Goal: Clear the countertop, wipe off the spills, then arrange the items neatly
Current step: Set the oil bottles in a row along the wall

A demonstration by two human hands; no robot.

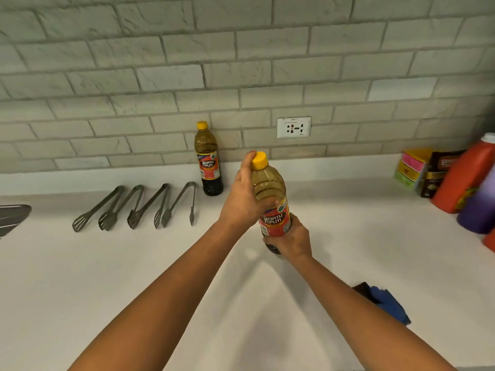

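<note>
I hold a yellow-capped bottle point(270, 199) with a red label above the white countertop point(107, 277). My left hand point(245, 199) grips its upper body below the cap. My right hand point(290, 238) grips its dark base. A second, matching bottle point(209, 160) stands upright against the brick wall, left of the held one. Several metal tongs point(139, 207) lie side by side in a row to the left of that bottle. A blue cloth point(385, 303) lies on the counter partly behind my right forearm.
At the right edge stand a red bottle point(463, 175), a purple bottle point(479, 207), a brown packet point(439, 172) and colourful boxes point(412, 167). A wall socket point(293, 127) sits above the counter. A dark object point(12, 218) shows at the far left.
</note>
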